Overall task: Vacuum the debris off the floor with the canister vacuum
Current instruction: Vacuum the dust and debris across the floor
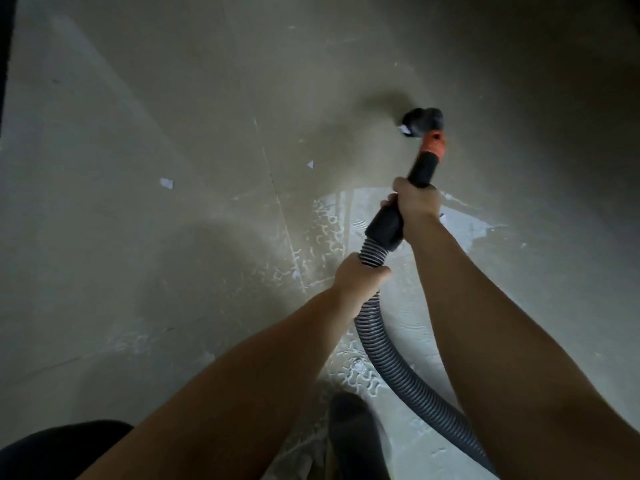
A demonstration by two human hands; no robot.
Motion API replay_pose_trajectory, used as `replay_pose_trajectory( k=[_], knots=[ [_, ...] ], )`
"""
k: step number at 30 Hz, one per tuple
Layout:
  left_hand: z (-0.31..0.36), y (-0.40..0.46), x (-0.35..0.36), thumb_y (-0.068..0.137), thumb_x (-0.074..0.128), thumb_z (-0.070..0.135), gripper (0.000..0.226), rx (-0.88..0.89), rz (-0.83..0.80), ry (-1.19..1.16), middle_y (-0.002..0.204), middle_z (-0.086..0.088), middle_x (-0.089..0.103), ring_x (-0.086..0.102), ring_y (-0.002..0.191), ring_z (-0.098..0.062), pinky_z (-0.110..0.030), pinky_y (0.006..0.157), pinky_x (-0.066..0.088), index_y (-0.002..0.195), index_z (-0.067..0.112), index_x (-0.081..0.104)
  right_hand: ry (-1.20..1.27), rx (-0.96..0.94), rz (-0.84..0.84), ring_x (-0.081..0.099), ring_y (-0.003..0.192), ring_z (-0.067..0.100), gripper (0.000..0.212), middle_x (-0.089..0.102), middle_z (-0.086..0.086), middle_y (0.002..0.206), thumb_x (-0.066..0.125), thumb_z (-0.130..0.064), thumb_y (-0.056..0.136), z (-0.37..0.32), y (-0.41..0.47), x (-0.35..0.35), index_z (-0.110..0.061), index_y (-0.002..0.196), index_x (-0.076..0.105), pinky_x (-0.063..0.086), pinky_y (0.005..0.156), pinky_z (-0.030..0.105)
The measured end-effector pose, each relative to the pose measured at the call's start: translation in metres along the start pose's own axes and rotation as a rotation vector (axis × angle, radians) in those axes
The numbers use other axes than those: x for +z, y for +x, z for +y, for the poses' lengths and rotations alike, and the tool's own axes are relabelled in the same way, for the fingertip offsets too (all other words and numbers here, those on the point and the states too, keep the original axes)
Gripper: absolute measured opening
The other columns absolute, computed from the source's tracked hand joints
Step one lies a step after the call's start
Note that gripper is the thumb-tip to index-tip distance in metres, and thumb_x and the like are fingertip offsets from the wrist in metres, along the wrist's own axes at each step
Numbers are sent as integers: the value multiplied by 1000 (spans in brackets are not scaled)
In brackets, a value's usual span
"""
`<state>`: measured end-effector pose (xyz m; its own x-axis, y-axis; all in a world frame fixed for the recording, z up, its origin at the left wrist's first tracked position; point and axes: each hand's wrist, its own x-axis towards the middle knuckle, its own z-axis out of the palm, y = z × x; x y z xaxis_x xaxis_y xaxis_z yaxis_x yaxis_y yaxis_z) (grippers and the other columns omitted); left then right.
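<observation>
The right hand (417,199) is gripping the black handle tube (388,223) of the vacuum, its fingers curled round it, while the left hand (360,275) is holding the ribbed grey hose (391,368) just below the cuff, fingers wrapped round it too. The nozzle (424,121), past an orange collar (434,143), is sitting near the floor (173,98) at about 1 o'clock from the hands, with a white scrap (403,130) at its mouth.

A flat scrap like that is likely to be plugging the opening instead of passing through, cutting suction. The hose is trailing back toward 5 o'clock beside a dark shoe (356,434), so a step could be catching it and jerking the nozzle off target.

2 more scraps are lying apart at 9 o'clock of the nozzle: a small triangle (310,164) and a larger piece (166,183). Nothing is blocking the way to them. The canister itself is out of view.
</observation>
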<state>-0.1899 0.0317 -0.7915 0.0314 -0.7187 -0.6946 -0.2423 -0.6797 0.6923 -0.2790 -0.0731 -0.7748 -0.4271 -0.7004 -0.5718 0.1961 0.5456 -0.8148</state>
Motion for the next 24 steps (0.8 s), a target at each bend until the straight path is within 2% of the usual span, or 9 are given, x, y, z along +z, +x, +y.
replay_pose_trajectory(
  k=[3,7,9,12,14,17,20,22,24],
  knots=[
    [-4,-9,-3,64,61,20,20,-54,117,-157,70,-8,56,55,62,-23,-27,61,47,79,9,52,-282,-60,-279,56,48,22,10,57,9,59,63,-6,79,-5,-16,41,-7,77,53,54,61,35],
    [-25,-30,0,86,58,10,5,-52,170,-230,70,-3,55,49,55,-12,-15,46,37,87,8,54,-660,-126,-680,60,51,23,8,63,10,61,63,-9,78,5,-57,66,-11,81,56,53,56,30],
    [-31,-35,3,80,61,10,9,-40,126,-218,68,-6,55,53,57,-17,-15,50,43,83,8,53,-621,-160,-617,59,50,22,9,62,9,61,63,-8,79,10,-62,51,-12,81,56,53,58,31],
    [-32,-41,8,60,57,24,26,23,13,-101,69,-11,57,58,63,-25,-31,60,47,78,6,54,-325,-126,-263,57,45,16,10,58,5,58,62,-7,81,10,-51,5,-11,84,53,53,54,27],
    [-37,-50,17,59,55,27,32,22,-48,-31,70,-9,58,58,63,-24,-32,60,47,82,5,55,-217,-49,-157,58,46,16,13,58,5,59,62,-7,80,11,-51,-23,-12,88,52,55,59,31],
    [-62,-75,31,66,60,23,25,-85,-14,-142,74,-8,59,58,66,-21,-30,61,47,85,8,54,-407,-49,-233,61,52,21,12,60,9,63,62,-7,81,31,-74,-22,-11,87,53,54,59,33],
    [-92,-87,26,79,66,20,22,-164,183,-190,79,-6,65,62,67,-15,-16,56,43,93,5,59,-597,-113,-491,61,58,25,15,62,9,68,65,-8,78,55,-106,13,-13,88,55,55,63,39],
    [-96,-90,17,84,65,16,14,-176,242,-239,75,2,58,55,63,-6,-8,50,38,92,9,56,-676,-105,-664,63,59,23,23,64,8,72,65,-11,78,62,-119,32,-13,99,54,55,60,34],
    [-90,-88,10,85,62,13,11,-145,223,-222,73,1,56,52,61,-5,-5,49,39,90,9,54,-694,-144,-655,65,61,24,27,66,9,73,66,-14,77,60,-117,37,-11,103,56,56,62,35]
  ],
)
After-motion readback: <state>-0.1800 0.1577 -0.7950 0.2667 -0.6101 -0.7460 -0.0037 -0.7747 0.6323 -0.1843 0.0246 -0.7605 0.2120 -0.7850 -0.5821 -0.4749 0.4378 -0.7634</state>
